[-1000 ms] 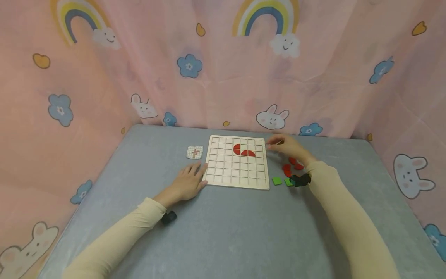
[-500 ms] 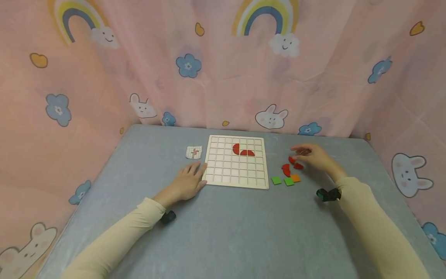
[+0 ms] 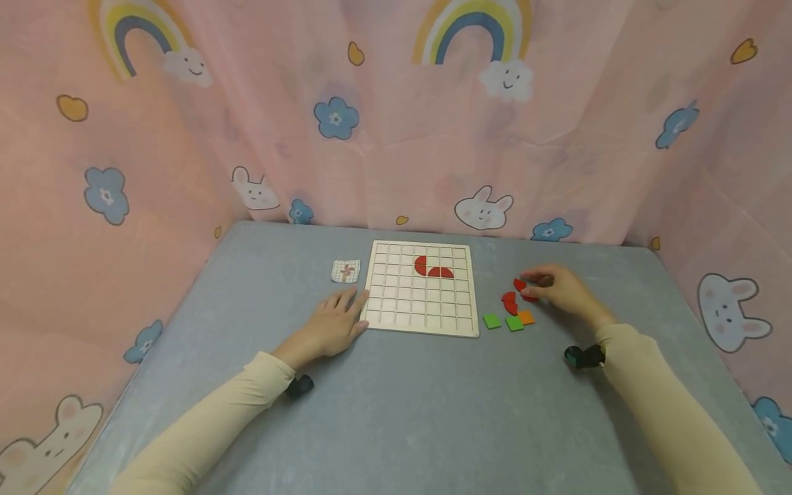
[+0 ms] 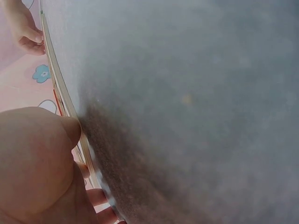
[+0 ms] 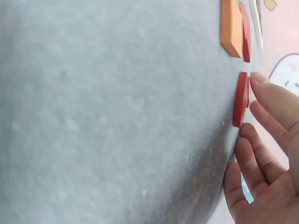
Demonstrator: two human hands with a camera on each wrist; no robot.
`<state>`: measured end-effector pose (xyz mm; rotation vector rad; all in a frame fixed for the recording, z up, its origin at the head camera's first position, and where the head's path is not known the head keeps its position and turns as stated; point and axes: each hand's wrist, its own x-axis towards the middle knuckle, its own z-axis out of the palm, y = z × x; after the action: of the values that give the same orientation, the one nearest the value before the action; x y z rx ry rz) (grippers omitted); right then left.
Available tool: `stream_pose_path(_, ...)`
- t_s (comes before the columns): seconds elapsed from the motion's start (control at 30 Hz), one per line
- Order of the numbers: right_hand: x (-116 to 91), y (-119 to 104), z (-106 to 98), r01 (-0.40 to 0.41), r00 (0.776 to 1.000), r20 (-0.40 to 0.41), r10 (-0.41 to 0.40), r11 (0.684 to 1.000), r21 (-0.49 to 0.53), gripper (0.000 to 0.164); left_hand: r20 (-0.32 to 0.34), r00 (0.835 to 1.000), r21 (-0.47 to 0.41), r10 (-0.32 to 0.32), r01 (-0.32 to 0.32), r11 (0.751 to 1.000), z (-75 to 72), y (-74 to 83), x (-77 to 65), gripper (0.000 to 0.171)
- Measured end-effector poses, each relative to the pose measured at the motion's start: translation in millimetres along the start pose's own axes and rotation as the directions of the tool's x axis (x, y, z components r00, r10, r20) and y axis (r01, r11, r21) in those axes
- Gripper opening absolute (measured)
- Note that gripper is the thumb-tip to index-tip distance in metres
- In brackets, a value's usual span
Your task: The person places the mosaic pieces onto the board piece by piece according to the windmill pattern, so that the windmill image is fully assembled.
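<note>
My left hand (image 3: 331,323) rests at the left edge of a pale wooden grid board (image 3: 383,306), fingers relaxed and spread, thumb at its near left corner. Red quarter-round tiles (image 3: 441,273) lie in cells in the board's upper part. To the right of the board, my right hand (image 3: 564,289) reaches over loose red tiles (image 3: 510,303), thumb and fingers apart. In the right wrist view its thumb tip is right at one red tile (image 5: 240,100) lying on the table; the other fingers lie relaxed along the surface. The left wrist view shows the board edge-on beside the left thumb.
Two green square tiles (image 3: 491,321) and an orange tile (image 3: 526,317) lie near the board's right corner. Left of the board is a small paper card (image 3: 345,271) with a gridded red pattern. A patterned pink curtain (image 3: 396,137) hangs behind the grey table (image 3: 396,412).
My right hand has moved from beside the board's upper right corner rightward and nearer, then lowered slightly onto the loose red tiles. The left hand and the board have stayed put.
</note>
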<state>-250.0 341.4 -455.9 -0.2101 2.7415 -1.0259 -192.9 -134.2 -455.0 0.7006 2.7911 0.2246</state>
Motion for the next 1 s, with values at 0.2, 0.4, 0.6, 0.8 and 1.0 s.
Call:
stream_pose_path(0.2,0.1,-1.9,4.1,0.003,0.998,-0.06,-0.005,0.999,-0.039,0.046,-0.03,0.999,-0.017,0.01,-0.011,1.0,0.6,1.0,-0.9,0.065)
stream_pose_path(0.4,0.6,-4.0,4.8,0.02,0.995,-0.096,-0.028,0.997,-0.079,0.042,-0.022,1.0,-0.009,0.003,-0.003,1.0,0.5,2.2,-1.0,0.066)
stream_pose_path(0.6,0.2,-6.8,4.2,0.012,0.994,-0.106,-0.024,0.994,-0.113,0.041,-0.025,1.0,-0.004,0.008,-0.008,1.0,2.7,0.0,0.4,0.066)
stream_pose_path(0.8,0.5,-7.1,4.5,0.02,0.992,-0.122,-0.036,0.991,-0.131,0.038,-0.031,0.999,0.005,0.016,-0.016,1.0,7.2,-4.4,3.4,0.067)
stream_pose_path(1.0,0.9,-6.9,5.7,0.033,0.989,-0.136,-0.052,0.989,-0.143,0.034,-0.04,0.999,0.007,0.021,-0.02,1.0,9.3,-6.2,4.1,0.066)
